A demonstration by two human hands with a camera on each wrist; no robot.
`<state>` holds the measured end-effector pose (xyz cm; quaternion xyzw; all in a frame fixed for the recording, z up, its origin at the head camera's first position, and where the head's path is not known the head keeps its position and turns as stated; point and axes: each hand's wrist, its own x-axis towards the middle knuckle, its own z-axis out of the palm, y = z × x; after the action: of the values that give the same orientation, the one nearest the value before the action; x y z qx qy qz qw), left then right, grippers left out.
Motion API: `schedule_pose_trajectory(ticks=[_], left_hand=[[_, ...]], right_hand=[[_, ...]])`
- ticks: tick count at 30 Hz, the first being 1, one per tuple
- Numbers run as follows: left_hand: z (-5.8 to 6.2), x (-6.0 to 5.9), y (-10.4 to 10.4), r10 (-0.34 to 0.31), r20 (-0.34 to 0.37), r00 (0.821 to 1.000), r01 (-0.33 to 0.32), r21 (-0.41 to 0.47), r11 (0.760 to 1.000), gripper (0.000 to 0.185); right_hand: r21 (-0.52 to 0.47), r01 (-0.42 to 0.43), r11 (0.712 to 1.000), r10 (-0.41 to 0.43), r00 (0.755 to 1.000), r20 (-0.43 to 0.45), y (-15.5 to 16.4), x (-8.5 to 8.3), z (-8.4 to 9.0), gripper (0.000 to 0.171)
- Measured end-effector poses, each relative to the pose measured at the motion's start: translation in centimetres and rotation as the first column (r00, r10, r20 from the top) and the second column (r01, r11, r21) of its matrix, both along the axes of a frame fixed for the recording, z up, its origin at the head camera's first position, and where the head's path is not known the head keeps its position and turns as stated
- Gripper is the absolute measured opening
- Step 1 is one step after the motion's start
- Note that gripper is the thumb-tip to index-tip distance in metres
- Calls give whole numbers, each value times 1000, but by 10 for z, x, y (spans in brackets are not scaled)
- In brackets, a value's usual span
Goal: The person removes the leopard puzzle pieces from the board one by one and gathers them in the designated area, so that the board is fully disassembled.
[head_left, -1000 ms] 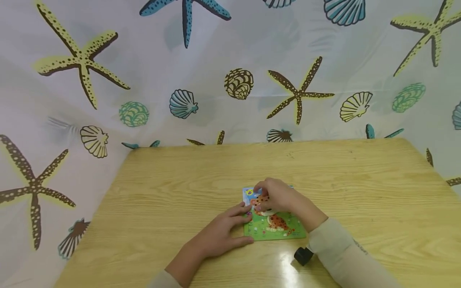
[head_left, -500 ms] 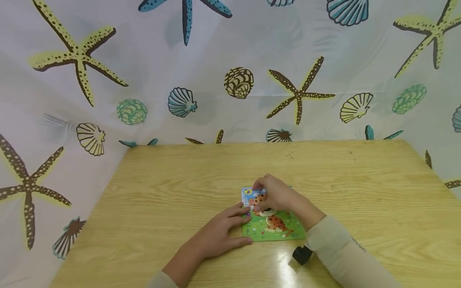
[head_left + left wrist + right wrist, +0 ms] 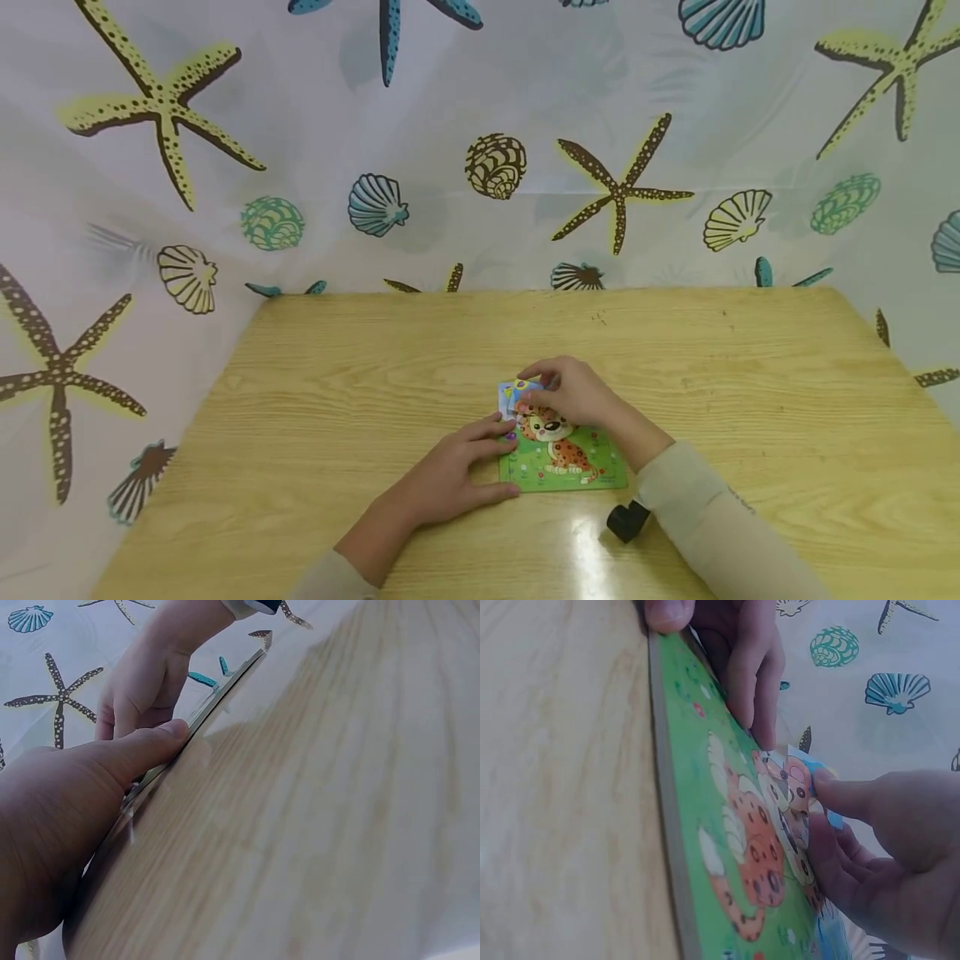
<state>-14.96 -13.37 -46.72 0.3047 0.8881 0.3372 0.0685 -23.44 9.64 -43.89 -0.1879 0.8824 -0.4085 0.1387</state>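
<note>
Seashell-and-starfish cloth hangs behind and to both sides of the wooden table [image 3: 375,367] I'm working at. Near the table's front edge, about midway along it, lies the leopard puzzle board [image 3: 558,454], flat on the wood. My left hand [image 3: 450,483] rests on the table against the board's left edge, fingers fairly straight, thumb pressed to the rim to stop it sliding. My right hand [image 3: 573,396] is curled over the board's far left corner, fingertips pinching a small blue puzzle piece [image 3: 517,390] that sits slightly raised above the picture. To seat it well, I judge I should keep the left hand braced, line the piece's printed edges up with the leopard's head, and press down evenly rather than forcing one corner.
</note>
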Motion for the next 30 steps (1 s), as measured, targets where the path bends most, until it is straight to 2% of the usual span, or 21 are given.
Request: schedule_pose_trajectory(ticks=[3,7,12,17,21,26,30], left_hand=[[0,-1,2,-6,12,1000,6,13,1000,63],[-1,-1,3,0,33,999,0,22,1000,63],[-3,-1,3,13,27,1000,-14,27,1000,64],[-6,1,-1,32,34,999,-33,23,999,65],[-9,3,-6,60,36,998,-60,8,998,66],[-7,-2,-5,37,16,999,-38,30,999,65],[-6,-4,-2,10,25,1000,-11,19,1000,65]], right_hand=[[3,27,1000,-27,999,-36,5,1,-1,28],[-14,63,998,-64,997,-43,12,5,2,22],[-103,112,988,-109,994,29,23,10,8,21],[-262,181,948,-147,979,141,36,15,11,38],[-314,225,922,-178,969,173,51,13,13,39],[-311,269,912,-229,960,159,79,6,17,35],[-265,290,920,-245,951,190,99,7,18,35]])
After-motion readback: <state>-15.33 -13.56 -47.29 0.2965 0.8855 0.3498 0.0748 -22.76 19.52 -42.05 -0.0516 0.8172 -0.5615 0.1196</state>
